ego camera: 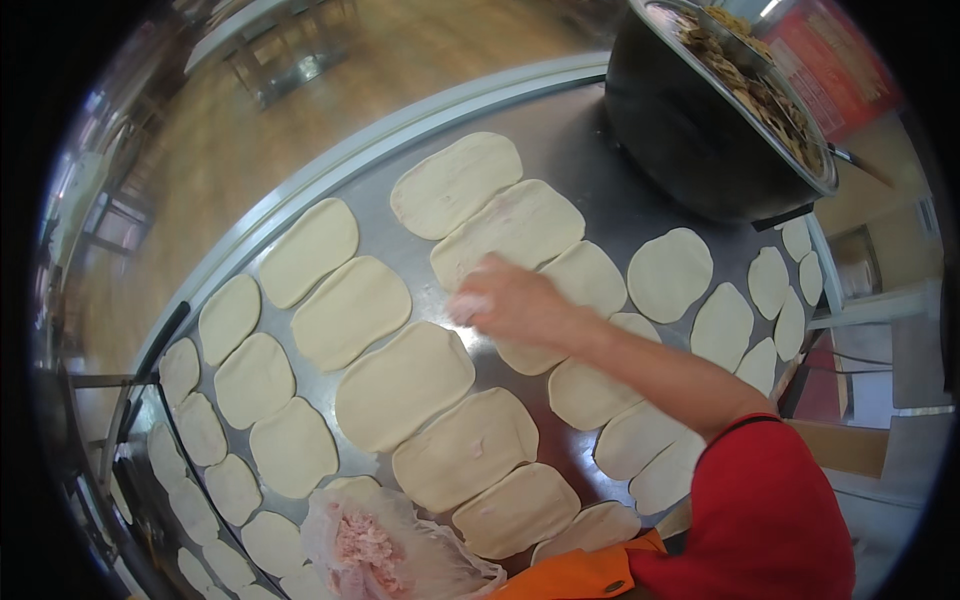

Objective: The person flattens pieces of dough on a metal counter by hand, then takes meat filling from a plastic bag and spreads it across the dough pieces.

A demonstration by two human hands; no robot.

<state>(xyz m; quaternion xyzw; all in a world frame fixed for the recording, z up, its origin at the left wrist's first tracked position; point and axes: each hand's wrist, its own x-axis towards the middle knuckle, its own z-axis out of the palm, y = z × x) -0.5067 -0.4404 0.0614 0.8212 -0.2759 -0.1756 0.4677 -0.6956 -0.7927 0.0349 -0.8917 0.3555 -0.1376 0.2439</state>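
Note:
My right hand (510, 304) reaches over the metal table from the right, blurred by motion. A pale pink lump (471, 306), which looks like minced meat, shows at its curled fingers. Just beyond the hand lies a flat oval dough sheet (517, 225) with faint pink smears. Another dough sheet (405, 386) is on the near side, and the one below it (469, 450) bears a small pink smear. Close to my body sits a clear plastic bag (442, 559) with pink minced meat (367, 551) inside. My left hand is out of view.
A deep dark metal pot (697, 135) full of brownish food (757, 90) stands at the table's far right corner. Several more dough sheets (255, 380) cover the left and right sides. A pale raised rim (300, 180) borders the steel tabletop (559, 142). Beyond it is wooden flooring (390, 75).

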